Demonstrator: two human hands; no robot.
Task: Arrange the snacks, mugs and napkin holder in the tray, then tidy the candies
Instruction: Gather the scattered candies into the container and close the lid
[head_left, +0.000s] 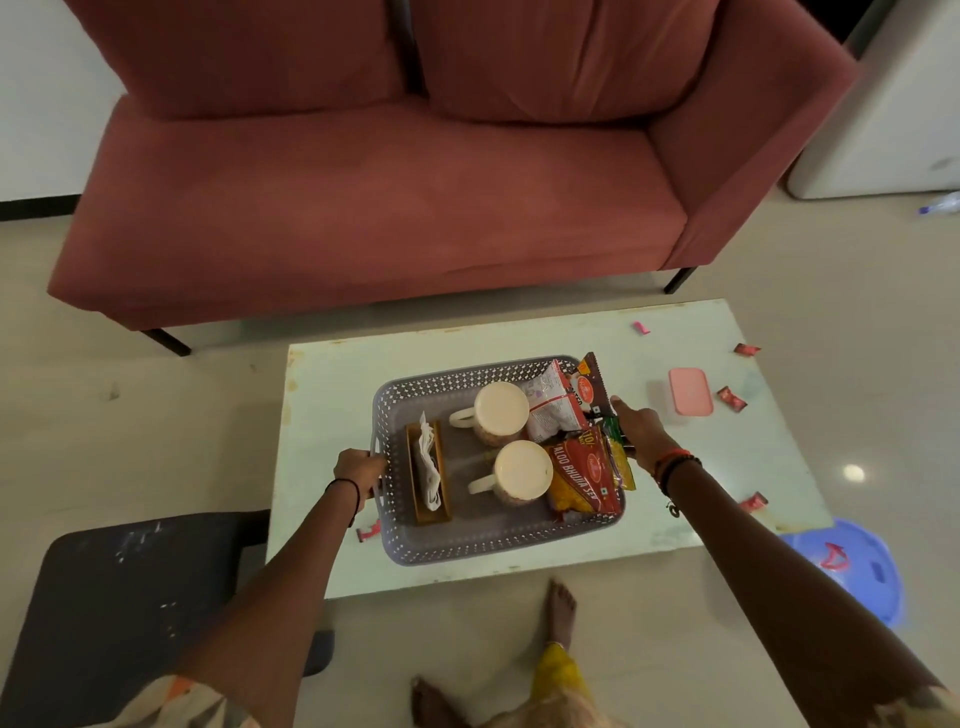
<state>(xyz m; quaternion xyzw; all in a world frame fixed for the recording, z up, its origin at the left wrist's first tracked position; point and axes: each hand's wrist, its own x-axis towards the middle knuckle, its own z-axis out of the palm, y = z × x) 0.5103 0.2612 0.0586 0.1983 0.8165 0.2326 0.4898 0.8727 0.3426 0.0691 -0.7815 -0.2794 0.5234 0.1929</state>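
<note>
A grey perforated tray (447, 545) stands on the pale table (332, 405). Inside it are a wooden napkin holder (428, 473) with white napkins at the left, two cream mugs (501, 413) (522, 470) in the middle, and several snack packets (584, 475) along the right side. My left hand (358, 470) grips the tray's left handle. My right hand (641, 426) is at the tray's right edge, against the packets; its grip is hidden. Red and pink candies lie loose on the table: one (642, 328) at the back, others (731, 399) (753, 502) at the right, one (368, 531) beside the tray's left corner.
A pink lidded box (690, 391) sits on the table to the right of the tray. A red sofa (363, 208) stands behind the table, a dark stool (119, 603) at the left, a blue plastic stool (857, 566) at the right. My bare feet (558, 608) are near the table's front edge.
</note>
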